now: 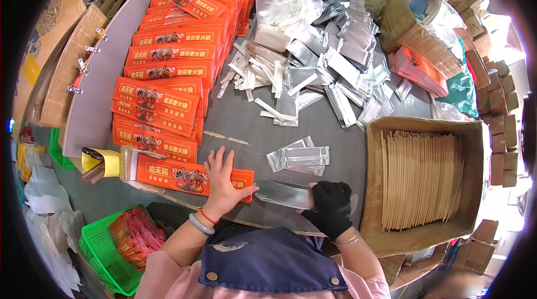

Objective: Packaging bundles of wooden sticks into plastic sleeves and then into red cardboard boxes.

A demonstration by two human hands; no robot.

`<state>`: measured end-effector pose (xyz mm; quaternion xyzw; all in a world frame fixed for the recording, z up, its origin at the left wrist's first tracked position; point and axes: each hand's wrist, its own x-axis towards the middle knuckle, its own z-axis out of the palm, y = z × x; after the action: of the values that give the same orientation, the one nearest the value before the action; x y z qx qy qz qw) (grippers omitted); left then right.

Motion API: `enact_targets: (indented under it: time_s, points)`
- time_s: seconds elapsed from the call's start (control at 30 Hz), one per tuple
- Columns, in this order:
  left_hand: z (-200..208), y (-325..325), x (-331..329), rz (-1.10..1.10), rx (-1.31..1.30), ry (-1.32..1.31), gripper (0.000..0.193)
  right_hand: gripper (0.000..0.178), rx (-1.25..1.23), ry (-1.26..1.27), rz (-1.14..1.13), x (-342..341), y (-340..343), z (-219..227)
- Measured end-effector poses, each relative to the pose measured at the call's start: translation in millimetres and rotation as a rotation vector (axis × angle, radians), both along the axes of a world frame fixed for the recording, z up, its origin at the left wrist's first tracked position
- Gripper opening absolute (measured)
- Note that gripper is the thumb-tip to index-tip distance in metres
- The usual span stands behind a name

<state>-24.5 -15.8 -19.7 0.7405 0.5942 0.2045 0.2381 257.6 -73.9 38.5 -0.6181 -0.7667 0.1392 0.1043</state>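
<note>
My left hand (pixel 222 183) lies with fingers spread on the right part of a long red printed packet (pixel 168 175) at the table's near edge. Its thumb reaches to the left end of a flat silvery clear sleeve (pixel 279 194). My right hand (pixel 330 205), in a black fingerless glove, is closed on the right end of that sleeve. The sleeve lies low over the dark tabletop, pointing toward the red packet. Just beyond it, several small silvery sachets (pixel 305 157) lie overlapped. Wooden chopsticks (pixel 422 181) fill a cardboard box (pixel 414 246) right of my right hand.
Overlapping red packets (pixel 168 53) cover the left of the table. Silvery sachets (pixel 347 70), white strips (pixel 263 67) and a plastic bag (pixel 288 11) are heaped at the back. A yellow holder (pixel 102 162) sits near left; a green crate (pixel 92 243) stands below the table.
</note>
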Motion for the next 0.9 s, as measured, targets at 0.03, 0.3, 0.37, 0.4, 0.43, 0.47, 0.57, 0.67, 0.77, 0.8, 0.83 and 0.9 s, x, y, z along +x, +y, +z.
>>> enact_targets:
  time_s: [0.03,0.3,0.37,0.4,0.43,0.47,0.57,0.67,0.77,0.8,0.83,0.9]
  points:
    - [2,1,1,0.012,-0.015,0.001,0.103,0.065,-0.038,0.056,0.033,-3,0,-8]
    - [1,50,20,-0.171,0.107,-0.084,0.068,0.055,-0.084,0.483,-0.028,-23,17,-28]
    - [-2,98,48,-0.191,0.267,-0.112,0.048,0.044,0.346,0.080,-0.256,28,7,-21]
    - [1,118,60,-0.164,0.348,-0.053,0.037,0.040,0.354,0.089,-0.424,66,-8,-36]
    - [-3,131,61,-0.165,0.358,-0.055,0.037,0.037,0.206,-0.083,-0.717,99,-21,-36]
    - [-12,144,61,-0.171,0.363,0.004,0.028,0.035,0.082,-0.238,-0.924,127,-30,-38]
    - [-19,156,58,-0.232,0.406,0.075,0.013,0.029,-0.037,-0.392,-1.035,140,-38,-14]
    - [-16,153,56,-0.288,0.497,0.070,0.009,0.024,-0.180,-0.507,-1.077,146,-44,-25]
    - [-13,140,53,-0.251,0.513,0.125,0.009,0.024,-0.180,-0.380,-1.091,148,-45,-31]
    - [-11,136,52,-0.235,0.539,0.090,0.009,0.024,-0.216,-0.335,-1.073,146,-44,-27]
    - [-6,131,52,-0.218,0.566,0.056,0.009,0.025,-0.250,-0.290,-1.052,143,-41,-24]
    - [6,121,61,-0.214,0.519,0.019,0.009,0.024,-0.150,-0.267,-1.015,137,-54,-28]
